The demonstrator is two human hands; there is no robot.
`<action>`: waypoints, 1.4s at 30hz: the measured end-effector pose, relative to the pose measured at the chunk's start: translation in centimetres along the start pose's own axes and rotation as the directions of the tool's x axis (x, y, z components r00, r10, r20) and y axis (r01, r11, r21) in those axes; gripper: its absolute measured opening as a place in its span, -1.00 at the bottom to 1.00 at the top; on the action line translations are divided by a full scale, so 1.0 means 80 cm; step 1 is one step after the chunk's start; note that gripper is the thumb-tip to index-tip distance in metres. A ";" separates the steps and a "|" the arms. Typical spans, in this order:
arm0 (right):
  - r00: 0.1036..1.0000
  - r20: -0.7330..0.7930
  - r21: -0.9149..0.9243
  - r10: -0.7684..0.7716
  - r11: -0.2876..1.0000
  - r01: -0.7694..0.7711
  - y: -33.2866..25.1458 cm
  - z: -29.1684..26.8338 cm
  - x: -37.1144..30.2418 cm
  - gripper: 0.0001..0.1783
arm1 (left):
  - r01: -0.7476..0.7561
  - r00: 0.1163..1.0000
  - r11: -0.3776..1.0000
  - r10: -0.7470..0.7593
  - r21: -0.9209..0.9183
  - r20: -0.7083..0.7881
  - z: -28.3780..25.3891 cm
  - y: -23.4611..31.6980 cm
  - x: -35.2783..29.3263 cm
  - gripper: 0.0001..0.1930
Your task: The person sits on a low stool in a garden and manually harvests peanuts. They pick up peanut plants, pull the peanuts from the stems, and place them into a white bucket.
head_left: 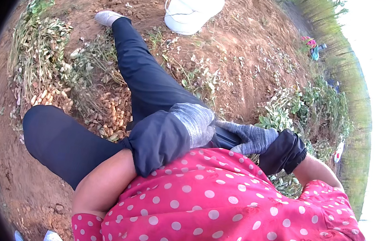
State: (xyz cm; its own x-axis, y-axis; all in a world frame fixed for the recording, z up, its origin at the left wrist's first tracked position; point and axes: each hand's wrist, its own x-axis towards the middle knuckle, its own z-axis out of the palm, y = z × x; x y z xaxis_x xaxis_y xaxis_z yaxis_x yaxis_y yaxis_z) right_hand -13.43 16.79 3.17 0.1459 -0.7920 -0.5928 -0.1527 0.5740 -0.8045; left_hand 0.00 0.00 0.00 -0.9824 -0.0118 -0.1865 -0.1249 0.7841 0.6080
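Observation:
Both hands wear grey knit gloves with dark oversleeves and meet in front of my waist, by the hem of a pink polka-dot shirt [222, 196]. My left hand [195, 121] is curled, its back showing. Its fingertips and whatever they hold are hidden. My right hand [253, 138] reaches in from the right, fingers over the far side and thumb on the near side of a smooth dark thing [225, 138] between the hands. I cannot make out what that is. My legs in dark trousers [145, 74] are spread, one stretched forward and one bent to the left.
A white bucket [192, 7] with a wire handle stands ahead on the brown soil. Pulled peanut plants [42, 49] lie at the left, with peanut pods [113, 110] beside my legs. More leafy plants [314, 111] lie at the right. White bags [54, 240] show at the lower left.

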 end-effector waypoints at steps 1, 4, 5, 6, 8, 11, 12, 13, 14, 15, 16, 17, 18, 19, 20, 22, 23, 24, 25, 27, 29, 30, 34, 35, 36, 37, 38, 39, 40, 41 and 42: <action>0.999 -0.008 -0.021 -0.036 0.999 0.036 0.002 0.001 0.002 -0.05 | 0.019 1.000 1.000 -0.019 0.014 0.006 0.003 -0.004 0.002 -0.72; 0.994 -0.065 -0.148 -0.091 0.986 0.081 -0.002 0.001 0.010 -0.09 | 0.042 0.999 0.999 -0.042 0.028 0.008 0.002 -0.010 0.005 -0.74; 0.991 -0.094 -0.199 -0.099 0.977 0.079 -0.003 0.000 0.010 -0.09 | 0.037 0.999 0.999 -0.037 0.027 0.007 0.003 -0.009 0.008 -0.75; 0.982 -0.116 -0.326 -0.151 0.939 0.106 0.000 0.000 0.020 -0.15 | 0.043 0.999 0.999 -0.043 -0.014 -0.021 0.000 -0.010 0.002 -0.75; 0.964 -0.140 -0.261 -0.224 0.948 0.183 -0.005 0.009 0.039 -0.19 | 0.041 0.996 0.994 -0.048 -0.097 -0.078 -0.010 -0.006 -0.010 -0.76; 0.899 -0.272 -0.420 -0.344 0.883 0.211 0.004 0.020 0.060 -0.33 | -0.002 0.999 0.979 -0.006 -0.204 -0.037 -0.031 0.008 -0.025 -0.74; 0.885 -0.338 -0.495 -0.319 0.860 0.122 -0.001 0.024 0.060 -0.36 | 0.009 0.995 0.996 -0.018 -0.093 -0.099 -0.018 0.000 -0.018 -0.75; 0.865 -0.401 -0.560 -0.301 0.828 0.029 -0.008 0.028 0.060 -0.38 | -0.005 0.990 0.995 -0.010 -0.104 -0.142 -0.005 -0.005 -0.017 -0.76; 0.849 -0.464 -0.717 -0.252 0.670 -0.192 -0.013 0.024 0.047 -0.42 | -0.052 0.983 0.992 0.030 -0.117 -0.181 -0.005 0.001 -0.015 -0.77; 0.872 -0.481 -0.604 -0.093 0.756 -0.252 -0.014 0.020 0.036 -0.43 | -0.098 0.973 0.987 0.068 -0.130 -0.219 -0.002 0.005 -0.012 -0.78; 0.890 -0.455 -0.492 0.043 0.821 -0.291 -0.019 0.016 0.031 -0.43 | -0.092 0.971 0.988 0.062 -0.125 -0.229 -0.001 0.004 -0.012 -0.79; 0.897 -0.406 -0.372 0.175 0.865 -0.337 -0.020 0.011 0.026 -0.43 | -0.086 0.970 0.989 0.055 -0.120 -0.238 0.002 0.002 -0.010 -0.79; 0.936 -0.317 -0.353 0.152 0.897 -0.265 -0.016 0.004 0.027 -0.37 | -0.080 0.966 0.990 0.048 -0.115 -0.255 0.001 -0.002 -0.012 -0.79; 0.971 -0.239 -0.341 -0.012 0.937 -0.072 -0.018 0.008 0.020 -0.33 | -0.074 0.967 0.991 0.044 -0.110 -0.250 -0.001 -0.004 -0.013 -0.80; 0.985 -0.170 -0.317 -0.038 0.948 -0.018 -0.019 0.006 0.023 -0.31 | -0.068 0.969 0.992 0.041 -0.105 -0.244 -0.003 -0.004 -0.013 -0.81; 0.981 -0.148 -0.253 -0.126 0.964 0.085 -0.003 -0.002 0.027 -0.32 | -0.077 0.971 0.992 0.052 -0.100 -0.232 -0.003 -0.004 -0.007 -0.82; 0.963 -0.190 -0.225 -0.191 0.963 0.147 0.017 -0.005 0.036 -0.35 | -0.085 0.972 0.991 0.060 -0.100 -0.227 -0.002 -0.002 -0.007 -0.82; 0.940 -0.226 -0.198 -0.255 0.957 0.212 0.035 -0.007 0.047 -0.37 | -0.089 0.973 0.991 0.064 -0.101 -0.224 -0.001 -0.002 -0.009 -0.82; 0.928 -0.267 -0.177 -0.260 0.960 0.218 0.052 -0.008 0.060 -0.40 | -0.098 0.972 0.990 0.073 -0.104 -0.222 -0.001 0.000 -0.011 -0.82; 0.902 -0.337 -0.131 -0.271 0.962 0.240 0.075 -0.008 0.087 -0.46 | -0.114 0.971 0.989 0.090 -0.099 -0.221 0.003 -0.001 -0.014 -0.82; 0.907 -0.376 -0.501 -0.190 0.865 -0.027 0.005 0.010 0.096 -0.61 | -0.121 0.971 0.989 0.099 -0.089 -0.220 0.006 -0.006 -0.017 -0.82; 0.903 -0.429 -0.511 0.023 0.819 -0.263 -0.050 0.025 0.105 -0.62 | -0.096 0.975 0.993 0.079 -0.073 -0.208 0.009 -0.012 -0.022 -0.83; 0.937 -0.347 -0.107 -0.029 0.994 -0.009 -0.023 0.010 0.107 -0.61 | -0.163 0.967 0.986 0.156 -0.020 -0.200 0.016 -0.015 -0.027 -0.83; 0.932 -0.219 -0.061 -0.289 0.957 0.282 0.020 -0.012 0.106 -0.59 | -0.191 0.962 0.982 0.187 0.000 -0.197 0.019 -0.019 -0.030 -0.83; 0.904 -0.079 -0.326 -0.421 0.868 0.376 0.040 -0.037 0.109 -0.58 | -0.231 0.954 0.973 0.230 0.014 -0.194 0.026 -0.024 -0.030 -0.83; 0.959 0.034 -0.305 -0.282 0.911 0.279 0.067 -0.073 0.097 -0.53 | -0.280 0.937 0.960 0.280 0.029 -0.211 0.027 -0.032 -0.029 -0.83; 0.990 0.069 -0.214 -0.120 0.968 0.132 0.037 -0.079 0.078 -0.52 | -0.289 0.925 0.956 0.291 0.044 -0.246 0.019 -0.044 -0.040 -0.83; 0.998 -0.057 -0.197 0.001 0.980 -0.012 0.008 -0.081 0.057 -0.53 | -0.312 0.894 0.950 0.302 0.026 -0.330 0.000 -0.049 -0.051 -0.83; 0.990 -0.110 -0.260 -0.086 0.964 0.055 0.014 -0.107 0.065 -0.60 | -0.288 0.877 0.958 0.259 -0.011 -0.403 -0.034 -0.051 -0.074 -0.83; 0.952 -0.286 -0.267 -0.108 0.963 0.029 0.014 -0.134 0.076 -0.65 | -0.268 0.850 0.962 0.214 -0.044 -0.481 -0.070 -0.051 -0.097 -0.83; 0.882 -0.462 -0.217 -0.096 0.976 -0.008 0.032 -0.169 0.068 -0.70 | -0.276 0.853 0.943 0.152 -0.184 -0.499 -0.087 -0.062 -0.097 -0.84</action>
State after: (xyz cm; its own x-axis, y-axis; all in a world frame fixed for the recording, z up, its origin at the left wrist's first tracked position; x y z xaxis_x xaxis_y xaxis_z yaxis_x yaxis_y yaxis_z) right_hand -26.22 11.16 -1.63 -0.3079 -0.8494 -0.4285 -0.3625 0.5212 -0.7726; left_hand 7.25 -8.15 3.79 -0.9266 -0.2004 0.3181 0.1275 0.6284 0.7673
